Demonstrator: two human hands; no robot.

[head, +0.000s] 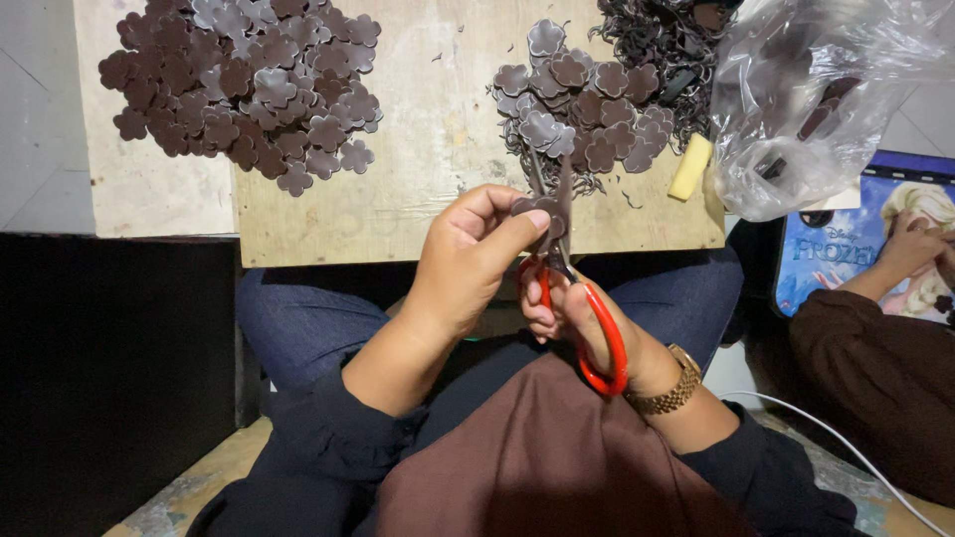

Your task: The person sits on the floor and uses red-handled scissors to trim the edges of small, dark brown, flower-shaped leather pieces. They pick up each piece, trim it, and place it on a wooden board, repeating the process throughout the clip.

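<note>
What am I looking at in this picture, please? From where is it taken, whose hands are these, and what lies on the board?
The single picture comes from a camera worn on a person's head, looking down at their own lap. The left hand pinches a dark brown flower-shaped piece. The right hand works red-handled scissors on it. On the wooden board lie a big pile of flower pieces, a smaller pile with thin dark trimmings, a yellow block and a clear plastic bag. At the right edge is another person's hand.

A worn wooden board (418, 149) lies on pale floor tiles (35, 109), beside a dark panel (109, 368).
</note>
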